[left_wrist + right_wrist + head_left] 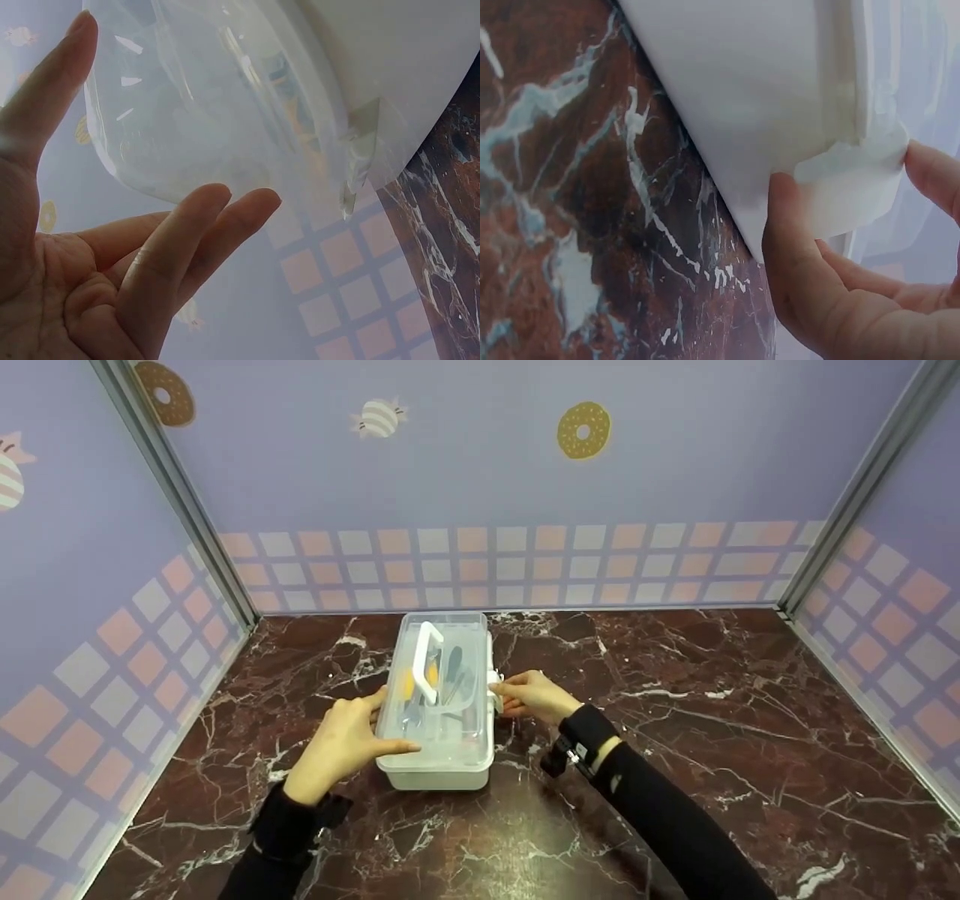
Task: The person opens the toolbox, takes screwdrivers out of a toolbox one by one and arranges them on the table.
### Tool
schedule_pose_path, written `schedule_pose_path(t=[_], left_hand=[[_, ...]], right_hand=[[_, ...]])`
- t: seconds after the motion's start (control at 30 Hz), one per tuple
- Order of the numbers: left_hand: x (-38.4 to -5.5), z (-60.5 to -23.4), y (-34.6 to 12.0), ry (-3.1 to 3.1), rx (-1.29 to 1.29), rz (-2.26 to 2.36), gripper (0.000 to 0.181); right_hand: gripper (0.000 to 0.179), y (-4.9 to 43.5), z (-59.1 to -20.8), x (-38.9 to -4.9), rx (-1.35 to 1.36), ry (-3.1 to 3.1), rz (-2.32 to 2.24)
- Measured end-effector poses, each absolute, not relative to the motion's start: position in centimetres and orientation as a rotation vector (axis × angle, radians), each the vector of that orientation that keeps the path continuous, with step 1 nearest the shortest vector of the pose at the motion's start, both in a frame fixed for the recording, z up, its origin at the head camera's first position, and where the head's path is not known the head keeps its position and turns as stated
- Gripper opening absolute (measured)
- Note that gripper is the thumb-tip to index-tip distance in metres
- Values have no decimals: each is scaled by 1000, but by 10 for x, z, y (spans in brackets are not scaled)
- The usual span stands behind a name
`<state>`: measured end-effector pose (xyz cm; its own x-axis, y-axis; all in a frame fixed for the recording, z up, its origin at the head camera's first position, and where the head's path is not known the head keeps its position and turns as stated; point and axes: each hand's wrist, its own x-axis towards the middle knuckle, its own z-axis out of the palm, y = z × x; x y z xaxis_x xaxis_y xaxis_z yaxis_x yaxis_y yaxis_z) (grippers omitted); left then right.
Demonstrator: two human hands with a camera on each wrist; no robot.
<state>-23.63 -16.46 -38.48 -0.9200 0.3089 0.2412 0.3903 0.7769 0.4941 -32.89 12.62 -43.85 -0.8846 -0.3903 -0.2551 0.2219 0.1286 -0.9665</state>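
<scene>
Sleeves (pixel 667 817) extend toward a box (pixel 454 735) on seemingly marble tabletop (pixel 645 675), lilac walls (pixel 487 472) behind.

There's 1 box (pixel 469 682) w/ 1 handle (pixel 422 664), plus 2 hands (pixel 341 741) (pixel 541 697), 2 donut pics (pixel 569 441) & 2 candy pics (pixel 379 418).

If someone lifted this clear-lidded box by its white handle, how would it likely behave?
The box looks like rigid plastic, so it should hold its shape. Items inside look loose and may slide, shifting its balance. The handle sits near the middle of the lid, so it would probably hang fairly level.
</scene>
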Motion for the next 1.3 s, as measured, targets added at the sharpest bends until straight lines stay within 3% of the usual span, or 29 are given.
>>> schedule_pose_path(t=[0.27,0.57,0.77,1.03,1.3], left_hand=[[-236,-386,-164,-2831,-535,-839,88],[-237,-387,-164,-2829,-547,-828,86],[-238,-386,-165,-2824,-550,-824,87],[-237,-386,-164,-2810,-567,-820,86],[-236,-385,-165,-2805,-574,-829,87]], right_hand=[[16,130,-440,-332,-103,1875,-1917],[25,141,-442,-331,-127,1699,-2059],[44,143,-445,-332,-128,1718,-2040],[35,142,-451,-331,-173,1925,-1940],[37,135,-454,-329,-343,2407,-1596]])
